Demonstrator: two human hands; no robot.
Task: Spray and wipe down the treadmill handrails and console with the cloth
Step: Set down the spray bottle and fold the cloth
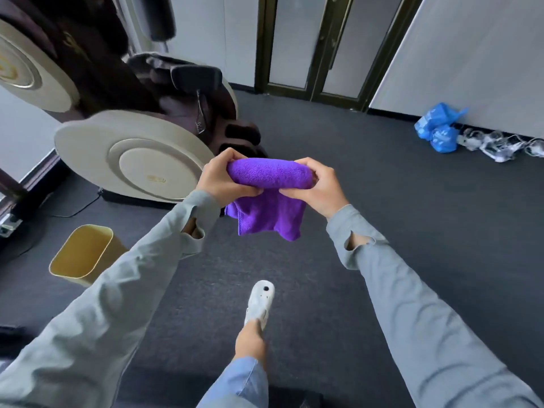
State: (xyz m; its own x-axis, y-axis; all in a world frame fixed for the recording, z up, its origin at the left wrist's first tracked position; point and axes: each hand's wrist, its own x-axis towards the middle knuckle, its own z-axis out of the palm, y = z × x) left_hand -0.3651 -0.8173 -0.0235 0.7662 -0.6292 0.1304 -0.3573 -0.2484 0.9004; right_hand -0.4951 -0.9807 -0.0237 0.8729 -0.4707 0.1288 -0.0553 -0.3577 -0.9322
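A purple cloth (269,198) is held in front of me at about waist height, folded over itself with its lower part hanging down. My left hand (223,178) grips its left end and my right hand (316,187) grips its right end, fingers curled around the rolled top. Both arms wear grey-green sleeves. No treadmill, handrail, console or spray bottle shows in this view.
A brown and cream massage chair (132,136) stands at the left. A yellow bin (85,254) sits on the dark carpet beside it. Blue plastic bags (438,128) and clear bags (500,145) lie along the right wall. Glass doors (318,48) are ahead. My white shoe (260,301) steps forward.
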